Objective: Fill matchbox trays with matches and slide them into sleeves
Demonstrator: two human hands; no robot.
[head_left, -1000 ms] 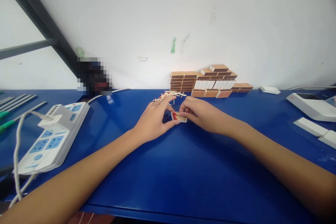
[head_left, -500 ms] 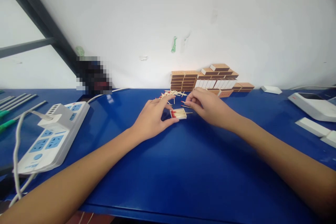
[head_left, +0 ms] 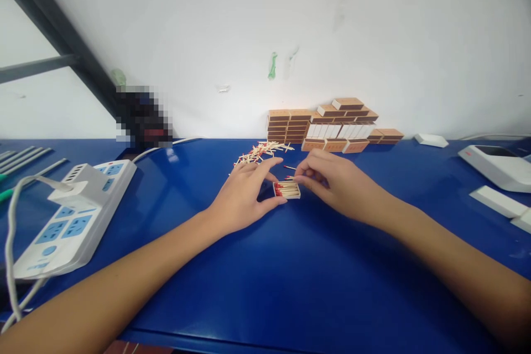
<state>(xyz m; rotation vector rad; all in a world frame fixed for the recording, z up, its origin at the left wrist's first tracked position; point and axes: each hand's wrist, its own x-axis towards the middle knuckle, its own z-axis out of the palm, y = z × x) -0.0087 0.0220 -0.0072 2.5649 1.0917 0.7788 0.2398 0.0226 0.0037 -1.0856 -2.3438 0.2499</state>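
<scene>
My left hand [head_left: 240,193] is closed on a small white matchbox tray [head_left: 293,197], thumb at its near side and fingers at its far side. Red-headed matches [head_left: 287,189] lie side by side in the tray, heads to the left. Just above the tray's right far corner, my right hand [head_left: 334,178] pinches a match [head_left: 289,177], its red head pointing left and its other end hidden by the fingertips. Another match [head_left: 289,167] lies behind it on the blue table [head_left: 265,276]. Beyond my left hand is a heap of loose matches [head_left: 261,150].
Stacked matchboxes [head_left: 289,126] stand against the wall, some upright. A white power strip [head_left: 89,238] with a plugged-in cable [head_left: 10,249] is at left, near green-handled rods [head_left: 35,168]. White blocks [head_left: 498,202] and a white device [head_left: 493,168] lie at right.
My right hand has come down closer to the tray, its match now over the tray's far edge. The tray and my left hand appear slightly lower and farther right; the view has shifted a little.
</scene>
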